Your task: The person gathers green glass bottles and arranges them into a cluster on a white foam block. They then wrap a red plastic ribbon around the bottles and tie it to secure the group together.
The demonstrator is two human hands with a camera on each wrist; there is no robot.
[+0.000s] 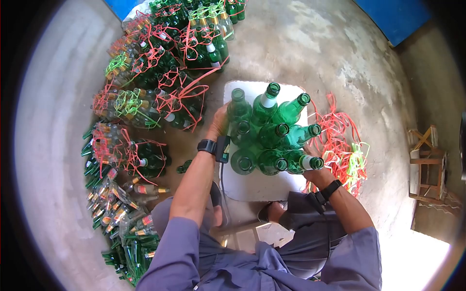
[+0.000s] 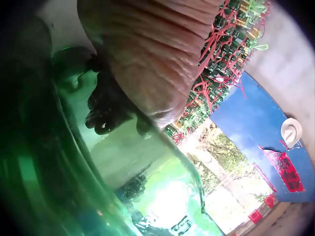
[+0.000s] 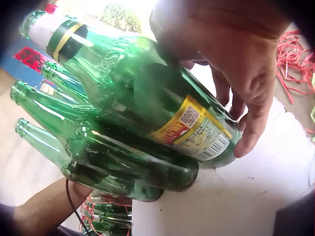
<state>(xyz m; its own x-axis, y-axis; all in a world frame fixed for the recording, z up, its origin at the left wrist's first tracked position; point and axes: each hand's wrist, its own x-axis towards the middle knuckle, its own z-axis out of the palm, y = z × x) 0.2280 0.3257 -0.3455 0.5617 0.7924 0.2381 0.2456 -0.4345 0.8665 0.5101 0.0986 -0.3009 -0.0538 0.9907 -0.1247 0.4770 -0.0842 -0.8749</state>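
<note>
Wht board [image 1: 257, 188]; LH [image 1: 220, 121], RH [image 1: 319, 178] hold grn glass btls [image 1: 264, 112].

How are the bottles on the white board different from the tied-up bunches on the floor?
The board bottles look untied, while the floor bunches are tied up. The board bottles are all green, but the floor bunches have clear ones too. Both look like glass.

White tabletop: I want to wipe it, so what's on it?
Nine green bottles, between the left hand and right hand. Bare white tabletop shows around them; the part beneath is covered and can't be seen.
</note>
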